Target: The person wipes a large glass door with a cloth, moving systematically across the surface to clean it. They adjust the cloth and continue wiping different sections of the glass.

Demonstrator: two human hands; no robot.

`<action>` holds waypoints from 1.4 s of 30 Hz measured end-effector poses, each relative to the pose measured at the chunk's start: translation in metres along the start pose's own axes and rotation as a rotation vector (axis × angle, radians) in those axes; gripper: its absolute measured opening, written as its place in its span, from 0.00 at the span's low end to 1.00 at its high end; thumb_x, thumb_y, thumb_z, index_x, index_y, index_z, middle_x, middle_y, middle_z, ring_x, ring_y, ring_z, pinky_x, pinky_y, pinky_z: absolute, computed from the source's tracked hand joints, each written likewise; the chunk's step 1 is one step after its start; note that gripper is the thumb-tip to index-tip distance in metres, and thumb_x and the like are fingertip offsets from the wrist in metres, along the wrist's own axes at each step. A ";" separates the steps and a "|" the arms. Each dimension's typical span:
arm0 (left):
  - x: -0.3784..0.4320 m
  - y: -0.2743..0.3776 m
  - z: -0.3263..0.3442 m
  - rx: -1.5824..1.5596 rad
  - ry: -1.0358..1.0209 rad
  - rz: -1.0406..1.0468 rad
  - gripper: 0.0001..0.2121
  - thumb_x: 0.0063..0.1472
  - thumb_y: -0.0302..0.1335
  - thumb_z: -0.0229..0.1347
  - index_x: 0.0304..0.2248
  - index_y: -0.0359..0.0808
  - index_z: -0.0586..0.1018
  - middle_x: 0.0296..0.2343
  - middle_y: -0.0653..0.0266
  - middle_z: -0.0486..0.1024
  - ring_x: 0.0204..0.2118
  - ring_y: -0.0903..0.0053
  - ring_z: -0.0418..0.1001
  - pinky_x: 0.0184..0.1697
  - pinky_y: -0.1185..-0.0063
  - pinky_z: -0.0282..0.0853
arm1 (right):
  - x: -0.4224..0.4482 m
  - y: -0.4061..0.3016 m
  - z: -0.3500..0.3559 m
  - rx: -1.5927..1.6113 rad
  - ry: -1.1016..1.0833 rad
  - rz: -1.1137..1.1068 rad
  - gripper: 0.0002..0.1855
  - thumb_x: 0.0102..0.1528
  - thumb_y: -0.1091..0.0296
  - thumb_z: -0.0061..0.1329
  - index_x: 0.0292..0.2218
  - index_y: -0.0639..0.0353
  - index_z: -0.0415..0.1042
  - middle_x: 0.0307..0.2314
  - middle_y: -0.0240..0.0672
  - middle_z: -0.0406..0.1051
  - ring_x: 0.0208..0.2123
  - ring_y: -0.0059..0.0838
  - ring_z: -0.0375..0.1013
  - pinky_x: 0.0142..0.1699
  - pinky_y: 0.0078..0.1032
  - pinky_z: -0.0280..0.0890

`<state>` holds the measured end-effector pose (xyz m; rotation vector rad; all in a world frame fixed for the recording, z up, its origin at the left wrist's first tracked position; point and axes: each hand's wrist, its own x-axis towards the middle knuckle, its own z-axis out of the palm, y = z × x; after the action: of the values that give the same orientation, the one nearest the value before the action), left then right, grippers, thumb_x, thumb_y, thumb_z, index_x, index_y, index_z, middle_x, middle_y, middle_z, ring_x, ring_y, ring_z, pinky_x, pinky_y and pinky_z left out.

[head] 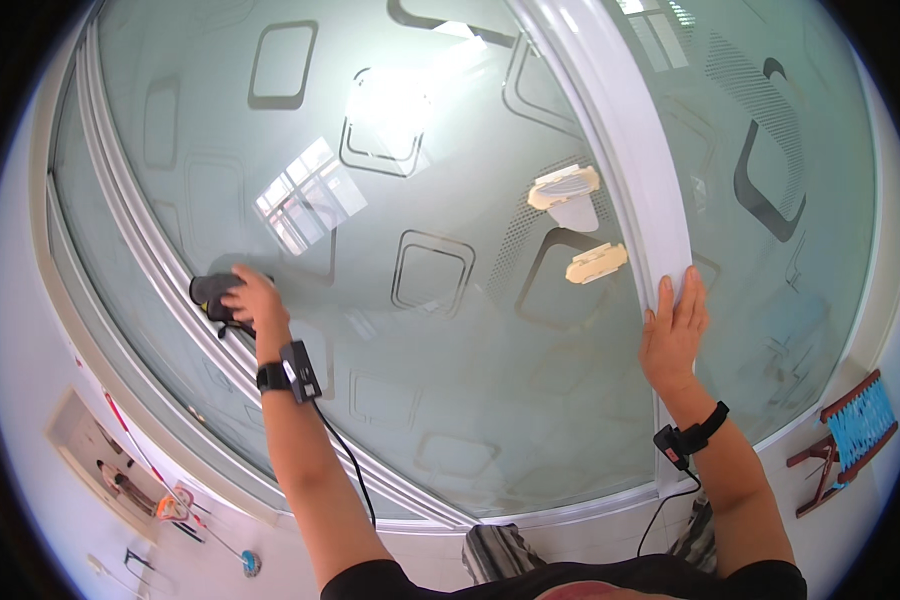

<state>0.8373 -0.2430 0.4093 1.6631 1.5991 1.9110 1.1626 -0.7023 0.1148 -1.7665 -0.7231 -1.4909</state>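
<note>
A large patterned frosted glass door panel (pixel 450 360) in a white frame stands before me. At the left, my left hand (pixel 255 300) presses a dark grey cloth (pixel 221 294) against the edge of the glass and its frame, fingers spread over it. On the right, my right hand (pixel 675 330) lies on the white vertical frame bar (pixel 637 150), fingers extended, gripping nothing that shows. Two cream plastic fittings, an upper one (pixel 562 187) and a lower one (pixel 597 263), sit on the glass left of that bar. Each wrist wears a black strapped device with a cable.
A folding stool with blue cords (pixel 862 427) stands at the lower right. At the lower left are a mop (pixel 250 562) with a red and white handle, an orange and white chair (pixel 174 504) and a person (pixel 116 476) near a doorway. White tracks edge the glass.
</note>
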 end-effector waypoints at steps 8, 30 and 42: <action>-0.134 0.223 0.015 -0.085 0.246 0.756 0.36 0.66 0.52 0.42 0.66 0.43 0.51 0.67 0.53 0.41 0.67 0.45 0.37 0.62 0.43 0.36 | 0.003 -0.001 -0.007 0.066 -0.020 -0.018 0.33 0.56 0.77 0.47 0.61 0.65 0.54 0.61 0.64 0.47 0.61 0.65 0.52 0.59 0.51 0.51; -0.145 0.118 -0.031 -0.068 0.015 1.358 0.35 0.58 0.30 0.57 0.64 0.53 0.59 0.62 0.58 0.55 0.67 0.50 0.43 0.65 0.51 0.36 | -0.001 0.002 -0.001 0.053 -0.007 -0.043 0.36 0.56 0.77 0.48 0.63 0.63 0.50 0.62 0.64 0.44 0.61 0.64 0.51 0.58 0.54 0.51; -0.033 -0.123 -0.008 -0.163 0.080 0.676 0.34 0.70 0.46 0.39 0.65 0.29 0.49 0.65 0.44 0.42 0.68 0.48 0.36 0.68 0.60 0.32 | 0.003 -0.002 -0.001 0.020 0.051 -0.056 0.32 0.58 0.75 0.46 0.62 0.66 0.54 0.61 0.64 0.47 0.60 0.64 0.53 0.58 0.52 0.52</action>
<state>0.7821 -0.2181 0.2970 2.2662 0.9152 2.3348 1.1613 -0.7017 0.1179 -1.7004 -0.7648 -1.5551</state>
